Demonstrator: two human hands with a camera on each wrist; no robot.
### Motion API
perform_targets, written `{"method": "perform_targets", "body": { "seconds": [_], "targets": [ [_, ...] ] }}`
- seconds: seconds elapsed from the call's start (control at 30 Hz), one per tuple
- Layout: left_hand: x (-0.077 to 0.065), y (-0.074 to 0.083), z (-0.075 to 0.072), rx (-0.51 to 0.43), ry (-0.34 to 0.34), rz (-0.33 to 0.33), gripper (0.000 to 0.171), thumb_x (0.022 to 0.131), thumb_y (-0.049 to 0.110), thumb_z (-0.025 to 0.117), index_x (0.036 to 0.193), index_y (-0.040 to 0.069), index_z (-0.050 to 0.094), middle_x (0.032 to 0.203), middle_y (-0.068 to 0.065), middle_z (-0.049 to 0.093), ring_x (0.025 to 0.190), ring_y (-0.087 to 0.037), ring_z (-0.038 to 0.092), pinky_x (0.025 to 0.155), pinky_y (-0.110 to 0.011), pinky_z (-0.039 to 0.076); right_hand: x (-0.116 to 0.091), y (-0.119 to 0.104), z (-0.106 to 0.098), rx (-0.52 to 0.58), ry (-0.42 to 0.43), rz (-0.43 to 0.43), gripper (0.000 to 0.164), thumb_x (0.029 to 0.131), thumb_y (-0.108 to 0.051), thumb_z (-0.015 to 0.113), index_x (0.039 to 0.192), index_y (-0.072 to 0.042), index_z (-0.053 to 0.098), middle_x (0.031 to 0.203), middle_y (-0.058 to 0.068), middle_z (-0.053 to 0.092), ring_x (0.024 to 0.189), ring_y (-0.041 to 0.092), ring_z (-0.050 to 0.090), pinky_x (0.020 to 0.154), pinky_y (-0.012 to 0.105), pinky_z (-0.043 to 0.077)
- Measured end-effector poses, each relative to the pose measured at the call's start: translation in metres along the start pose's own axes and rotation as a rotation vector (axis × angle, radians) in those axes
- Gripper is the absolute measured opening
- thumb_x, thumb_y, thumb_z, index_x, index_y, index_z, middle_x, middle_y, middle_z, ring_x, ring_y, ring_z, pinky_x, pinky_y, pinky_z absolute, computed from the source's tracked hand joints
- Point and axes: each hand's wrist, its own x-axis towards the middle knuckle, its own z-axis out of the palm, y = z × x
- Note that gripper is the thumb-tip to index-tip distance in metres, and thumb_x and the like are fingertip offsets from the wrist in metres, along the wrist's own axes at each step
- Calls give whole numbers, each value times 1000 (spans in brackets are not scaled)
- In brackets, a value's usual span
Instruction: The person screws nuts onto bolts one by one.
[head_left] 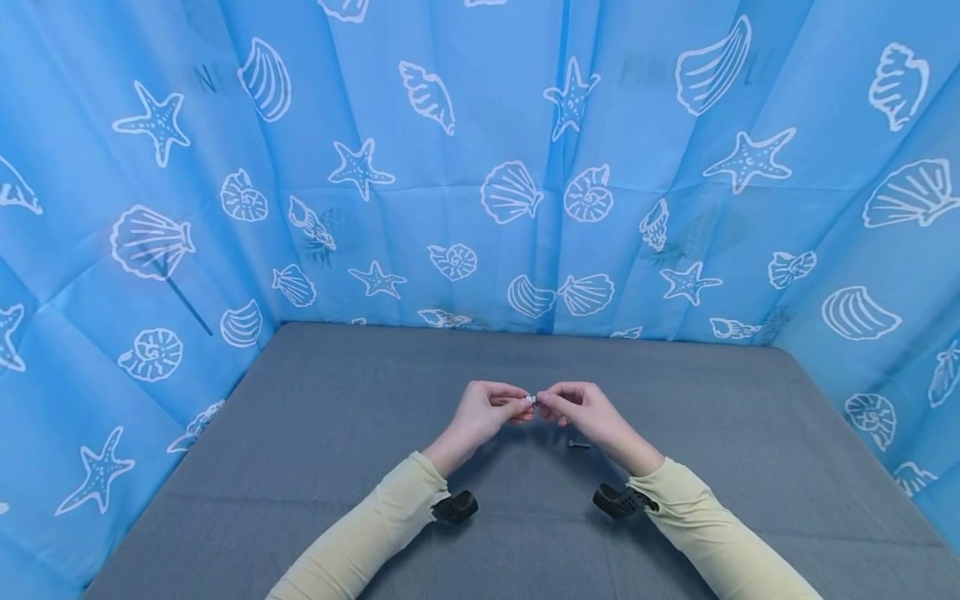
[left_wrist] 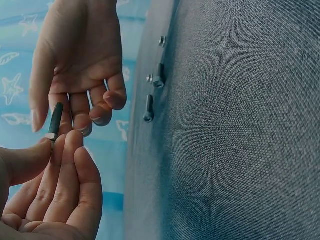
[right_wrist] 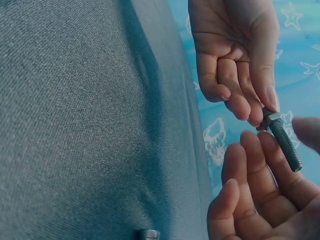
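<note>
While our left hand's (head_left: 483,408) grip pinches the bolt (right_wrist: 286,145) at its hex end, its long axis runs from there toward our right hand (head_left: 581,408), loosely parted, thumb clear, gripping nothing.

Bright, even light in the head view; dimmer, bluer wrist views.
Diffuse light, seemingly from overhead, washes the curtain (head_left: 465,217), with a faint pinkish glow near 9 o'clock; the sleeves (head_left: 367,525) look pale and bright. Soft shadows lie on the desk (head_left: 375,383) beneath the left grip (head_left: 480,412) and right grip (head_left: 588,412). Wide-angle stretching bends the curtain's print toward 10 and 2 o'clock, and fine detail between the fingertips is too small to read. In both wrist views a dark, blurry shadow band runs roughly 12 to 6 o'clock along the cloth; the right one resolves the bolt's (right_wrist: 286,145) threads.
</note>
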Motion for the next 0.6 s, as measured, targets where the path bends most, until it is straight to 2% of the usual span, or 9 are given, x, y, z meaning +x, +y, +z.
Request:
{"method": "perform_targets", "body": {
  "seconds": [0.2, 0.4, 0.6],
  "targets": [
    [1, 0, 1, -3, -3, -1, 15, 89, 11, 69, 99, 0, 72, 84, -8, 72, 78, -20, 71, 78, -45, 57, 1, 1, 0, 26, 3, -27, 29, 93, -18, 65, 112, 3, 61, 100, 17, 67, 90, 38, 62, 75, 46, 55],
    [0, 0, 1, 17, 1, 0, 16, 89, 11, 69, 99, 0, 72, 83, -8, 72, 78, -20, 71, 77, -44, 57, 2, 2, 2, -17, 27, -6, 29, 96, -26, 61, 106, 1, 66, 92, 15, 67, 86, 37, 61, 71, 44, 55],
    [0, 0, 1, 26, 3, 3, 16, 89, 12, 69, 100, 1, 73, 83, -7, 72, 77, -18, 70, 77, -44, 58, 2, 1, 2, 0, 12, -8, 28, 93, -22, 65, 109, 1, 65, 96, 16, 66, 85, 41, 59, 70, 42, 54]
  ]
}}
